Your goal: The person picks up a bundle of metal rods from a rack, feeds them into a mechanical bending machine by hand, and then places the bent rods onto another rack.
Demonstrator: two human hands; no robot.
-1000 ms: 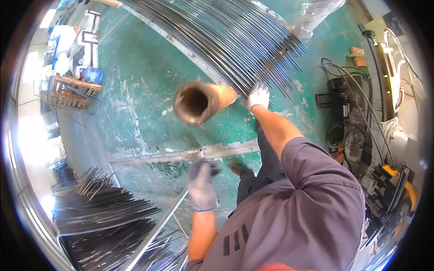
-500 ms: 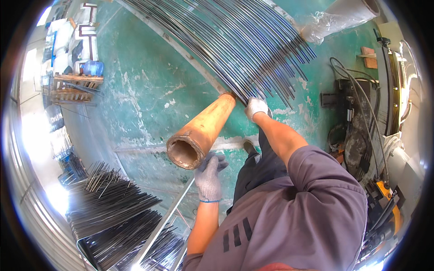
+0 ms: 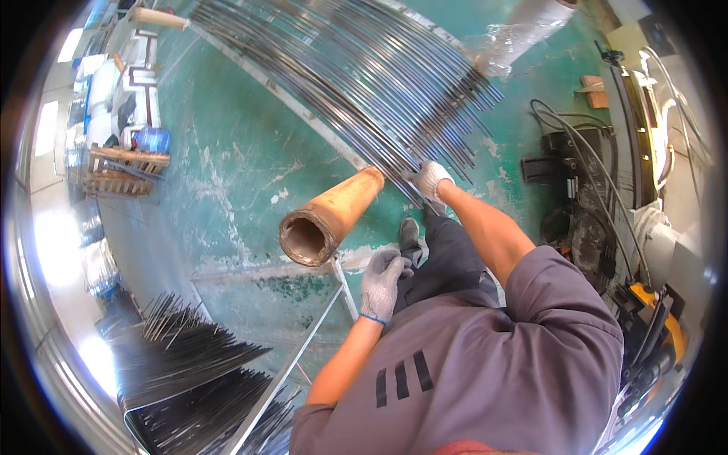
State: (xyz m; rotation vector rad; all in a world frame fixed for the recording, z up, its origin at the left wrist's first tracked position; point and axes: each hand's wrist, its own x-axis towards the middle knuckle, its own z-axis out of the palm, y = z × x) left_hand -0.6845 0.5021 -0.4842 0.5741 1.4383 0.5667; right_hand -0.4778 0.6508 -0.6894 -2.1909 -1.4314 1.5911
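Observation:
A sheet of long metal rods (image 3: 326, 91) lies side by side on a pale frame at the top. My right hand (image 3: 431, 180), in a white knit glove, is closed at the near ends of the left-hand rods; how many it grips is hidden. Left of it, an orange-brown roller tube (image 3: 334, 216) with a hollow, worn end points toward me. My left hand (image 3: 383, 280), also gloved, hangs below the tube in front of my leg, fingers loosely bent and nothing visible in them. It touches neither tube nor rods.
Dark thin rods (image 3: 189, 364) are stacked on a rack at lower left, beside a pale metal bar (image 3: 292, 364). A plastic-wrapped roll (image 3: 523, 38) lies at upper right. Machinery with black hoses (image 3: 584, 167) stands on the right. A wooden crate (image 3: 125, 171) sits at far left.
My left hand has moved right and away from the tube's end toward my leg. My right hand stays at the rod ends, slightly lower against them. The view has shifted a little.

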